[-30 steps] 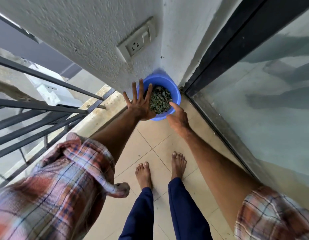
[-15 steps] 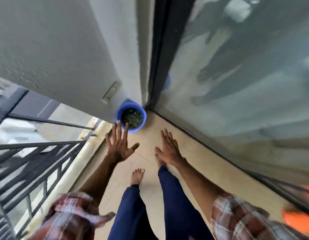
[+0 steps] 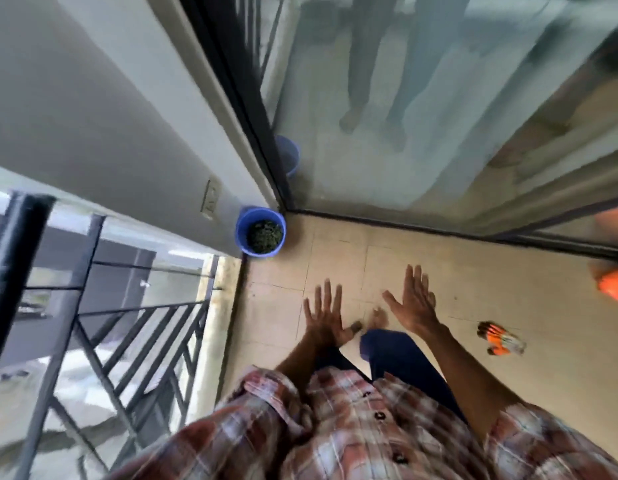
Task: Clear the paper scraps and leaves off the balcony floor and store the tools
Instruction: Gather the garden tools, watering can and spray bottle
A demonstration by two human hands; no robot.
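The left hand (image 3: pixel 323 320) and the right hand (image 3: pixel 413 306) are both held out flat over the tiled balcony floor (image 3: pixel 508 271), fingers straight and spread, holding nothing and apart from each other. Between them show a bare foot (image 3: pixel 379 317) and a dark blue trouser leg (image 3: pixel 397 351), with a plaid shirt (image 3: pixel 352 427) below. In the far floor corner, where the grey wall (image 3: pixel 110 116) meets the glass door (image 3: pixel 439 133), a blue bucket (image 3: pixel 241 225) stands upright with dark green leaves (image 3: pixel 265 236) inside. A socket plate (image 3: pixel 210 202) on the wall above it is too blurred to read. A small orange-and-grey item (image 3: pixel 499 339) lies on the floor right of the right hand, and a blurred orange object (image 3: pixel 614 287) sits at the floor's right edge. A black metal railing (image 3: pixel 127 334) runs along the left edge.
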